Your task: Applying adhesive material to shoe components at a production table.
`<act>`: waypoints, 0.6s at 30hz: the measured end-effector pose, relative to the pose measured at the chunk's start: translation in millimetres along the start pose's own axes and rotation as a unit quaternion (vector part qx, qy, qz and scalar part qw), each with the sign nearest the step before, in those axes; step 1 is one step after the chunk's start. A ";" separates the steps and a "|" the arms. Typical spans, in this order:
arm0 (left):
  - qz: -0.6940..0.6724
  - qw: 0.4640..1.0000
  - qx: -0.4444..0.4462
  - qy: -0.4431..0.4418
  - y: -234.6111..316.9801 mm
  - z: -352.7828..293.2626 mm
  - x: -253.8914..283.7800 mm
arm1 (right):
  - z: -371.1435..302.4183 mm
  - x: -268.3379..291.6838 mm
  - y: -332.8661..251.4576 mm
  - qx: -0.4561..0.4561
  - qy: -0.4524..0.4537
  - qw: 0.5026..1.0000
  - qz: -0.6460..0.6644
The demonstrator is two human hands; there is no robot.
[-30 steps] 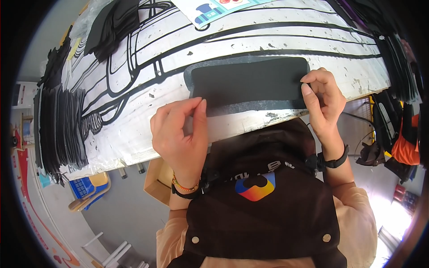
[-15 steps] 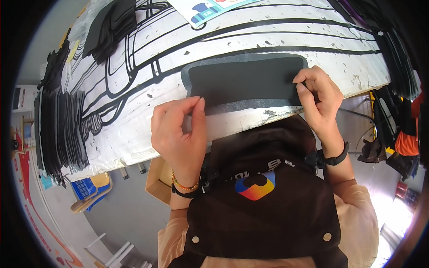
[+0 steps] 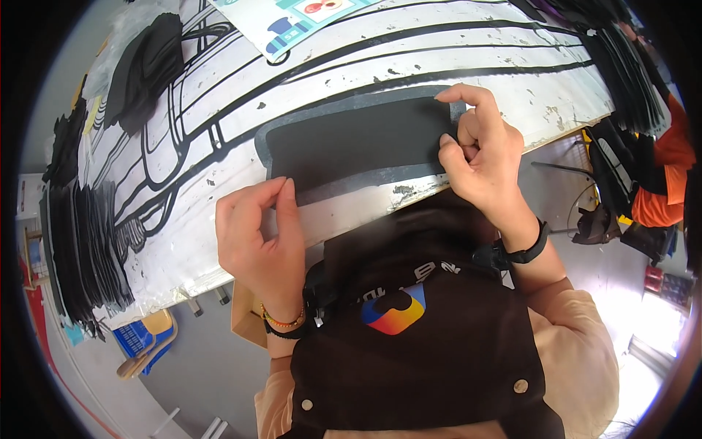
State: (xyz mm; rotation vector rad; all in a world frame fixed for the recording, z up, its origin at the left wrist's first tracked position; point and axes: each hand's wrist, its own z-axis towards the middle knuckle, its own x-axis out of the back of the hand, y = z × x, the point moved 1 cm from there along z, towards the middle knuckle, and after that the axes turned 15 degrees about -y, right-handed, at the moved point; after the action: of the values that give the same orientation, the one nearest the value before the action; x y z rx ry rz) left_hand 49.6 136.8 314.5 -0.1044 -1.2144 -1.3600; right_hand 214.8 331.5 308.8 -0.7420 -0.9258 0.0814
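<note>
Overall, from my remote post I record a black-lined white worktable (image 3: 190,245) as the largest item in view. Next is the wearer's dark brown apron (image 3: 417,373), below the table's near edge. A black rectangular panel (image 3: 358,143), bordered in grey, lies flat on the tabletop near that edge, between the hands. A stack of black fabric pieces (image 3: 80,256) sits at the table's left end. The right hand (image 3: 482,150) is at the panel's right end, thumb and forefinger spread apart; from this angle I cannot be sure the thumb bears on it. The left hand (image 3: 259,234) has thumb and forefinger pressed together, pinching the panel's near left corner. Smallest noted: a beaded bracelet (image 3: 281,323), left wrist.
</note>
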 end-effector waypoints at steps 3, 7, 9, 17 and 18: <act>0.001 1.000 -0.005 0.000 -1.7 0.8 -0.7 | 0.8 -1.1 0.8 -0.005 0.002 1.000 -0.012; 0.004 1.000 -0.012 -0.002 -0.7 1.3 -0.8 | 3.4 -1.3 0.6 0.005 0.011 1.000 -0.022; 0.004 1.000 -0.011 -0.003 1.2 1.5 -1.2 | 3.3 0.2 -0.1 0.000 0.006 1.000 -0.029; 0.007 1.000 -0.011 0.008 3.2 -0.8 -1.4 | -4.8 11.0 12.9 -0.046 0.017 0.983 0.178; 0.014 1.000 -0.009 -0.001 4.0 -0.8 -0.6 | -6.6 10.9 20.1 -0.017 0.060 0.958 0.279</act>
State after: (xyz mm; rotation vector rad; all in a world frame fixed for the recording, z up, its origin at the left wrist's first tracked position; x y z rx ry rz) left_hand 53.4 137.8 316.0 -0.1342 -1.1984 -1.3475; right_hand 231.3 347.0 301.7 -1.0137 -0.5824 0.5125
